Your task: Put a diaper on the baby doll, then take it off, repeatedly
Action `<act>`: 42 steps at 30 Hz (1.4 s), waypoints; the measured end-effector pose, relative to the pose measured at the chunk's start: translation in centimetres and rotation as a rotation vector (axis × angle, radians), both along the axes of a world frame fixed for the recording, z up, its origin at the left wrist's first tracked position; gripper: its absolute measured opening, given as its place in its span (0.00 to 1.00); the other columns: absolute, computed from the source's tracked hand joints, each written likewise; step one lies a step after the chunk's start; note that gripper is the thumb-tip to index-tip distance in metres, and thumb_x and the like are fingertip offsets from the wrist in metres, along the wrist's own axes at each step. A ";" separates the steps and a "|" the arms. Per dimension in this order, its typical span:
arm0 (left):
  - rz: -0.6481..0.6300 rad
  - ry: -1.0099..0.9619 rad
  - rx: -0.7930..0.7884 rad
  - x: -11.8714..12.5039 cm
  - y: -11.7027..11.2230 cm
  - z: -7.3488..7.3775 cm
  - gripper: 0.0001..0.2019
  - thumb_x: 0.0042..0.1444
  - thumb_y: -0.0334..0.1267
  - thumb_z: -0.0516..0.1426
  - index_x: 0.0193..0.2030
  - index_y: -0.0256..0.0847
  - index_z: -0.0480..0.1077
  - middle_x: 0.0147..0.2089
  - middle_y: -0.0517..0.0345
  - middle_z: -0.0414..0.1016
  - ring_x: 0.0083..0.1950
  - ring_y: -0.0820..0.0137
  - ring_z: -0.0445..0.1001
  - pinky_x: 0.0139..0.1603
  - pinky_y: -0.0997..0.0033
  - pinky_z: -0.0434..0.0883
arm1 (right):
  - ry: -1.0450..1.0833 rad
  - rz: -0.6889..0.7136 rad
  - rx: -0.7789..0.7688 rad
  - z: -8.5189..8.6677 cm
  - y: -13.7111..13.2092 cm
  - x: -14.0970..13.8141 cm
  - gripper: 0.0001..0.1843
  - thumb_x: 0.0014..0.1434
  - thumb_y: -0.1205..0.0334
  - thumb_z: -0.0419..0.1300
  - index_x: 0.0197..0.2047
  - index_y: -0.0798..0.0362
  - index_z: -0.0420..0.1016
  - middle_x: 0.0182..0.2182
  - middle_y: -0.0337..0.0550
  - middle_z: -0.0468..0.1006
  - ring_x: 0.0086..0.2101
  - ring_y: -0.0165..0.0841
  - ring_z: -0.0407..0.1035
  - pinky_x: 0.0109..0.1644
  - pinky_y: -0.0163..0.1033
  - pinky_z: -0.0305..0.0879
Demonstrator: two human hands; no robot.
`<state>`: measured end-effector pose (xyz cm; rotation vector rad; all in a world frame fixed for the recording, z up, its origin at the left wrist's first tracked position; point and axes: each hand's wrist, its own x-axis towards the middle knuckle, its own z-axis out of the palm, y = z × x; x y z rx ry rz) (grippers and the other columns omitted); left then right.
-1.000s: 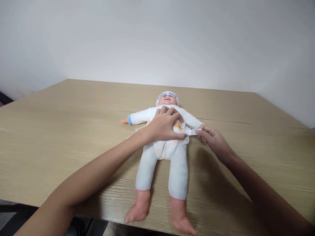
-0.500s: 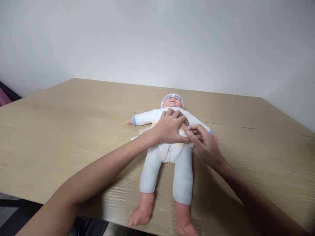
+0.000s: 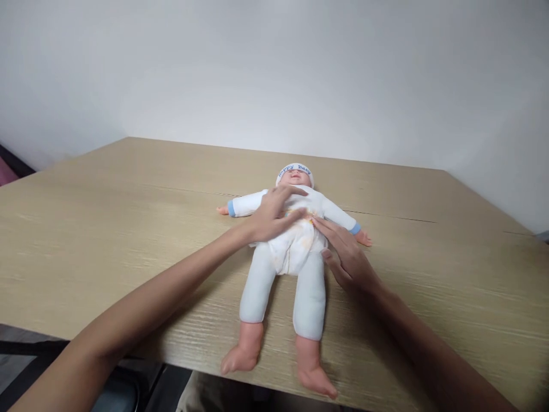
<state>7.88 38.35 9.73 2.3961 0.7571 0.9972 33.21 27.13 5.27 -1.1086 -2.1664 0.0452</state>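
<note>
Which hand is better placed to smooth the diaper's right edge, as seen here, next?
Probably the right hand: it lies along that side of the diaper, while the left hand is mostly toward the opposite side.

A plain, pale wall [image 3: 274, 74] rose behind the counter [image 3: 128, 229], whose light wood-grain top filled much of the view. A thin, dark seam [image 3: 386, 214] ran across its far part. Soft light left the wall whitish near the middle and greyer toward the right. Below the near edge, at lower left, grey floor [image 3: 12, 369] showed among dark shapes [image 3: 115, 392] too unclear to name.
</note>
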 end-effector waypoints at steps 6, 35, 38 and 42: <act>0.301 -0.008 -0.021 -7.4 -0.3 -4.0 0.14 0.77 0.48 0.53 0.58 0.44 0.73 0.60 0.48 0.82 0.57 0.56 0.77 0.62 0.52 0.71 | 0.040 -0.135 0.121 2.9 -0.1 -1.9 0.19 0.80 0.56 0.55 0.68 0.49 0.76 0.63 0.54 0.83 0.64 0.49 0.75 0.70 0.61 0.68; -0.181 -0.257 -0.664 -3.6 -0.6 -0.2 0.21 0.75 0.54 0.56 0.36 0.41 0.71 0.36 0.57 0.73 0.38 0.68 0.70 0.43 0.65 0.67 | -0.168 -0.231 -0.398 9.0 4.0 -11.9 0.32 0.75 0.57 0.60 0.78 0.52 0.66 0.51 0.51 0.88 0.49 0.48 0.82 0.51 0.46 0.70; -0.231 -0.248 -0.604 -3.4 -0.2 -0.9 0.24 0.78 0.57 0.52 0.38 0.40 0.71 0.37 0.56 0.73 0.38 0.68 0.68 0.43 0.65 0.67 | -0.137 -0.273 -0.393 8.8 4.3 -11.8 0.29 0.76 0.58 0.57 0.77 0.51 0.68 0.49 0.51 0.89 0.46 0.46 0.83 0.48 0.44 0.69; -0.141 -0.479 -0.600 -4.3 0.6 -3.6 0.18 0.76 0.59 0.56 0.55 0.46 0.64 0.40 0.63 0.70 0.34 0.71 0.68 0.38 0.68 0.68 | -0.089 -0.276 -0.381 8.4 4.6 -11.7 0.25 0.78 0.60 0.52 0.73 0.48 0.72 0.36 0.44 0.87 0.33 0.40 0.78 0.38 0.40 0.61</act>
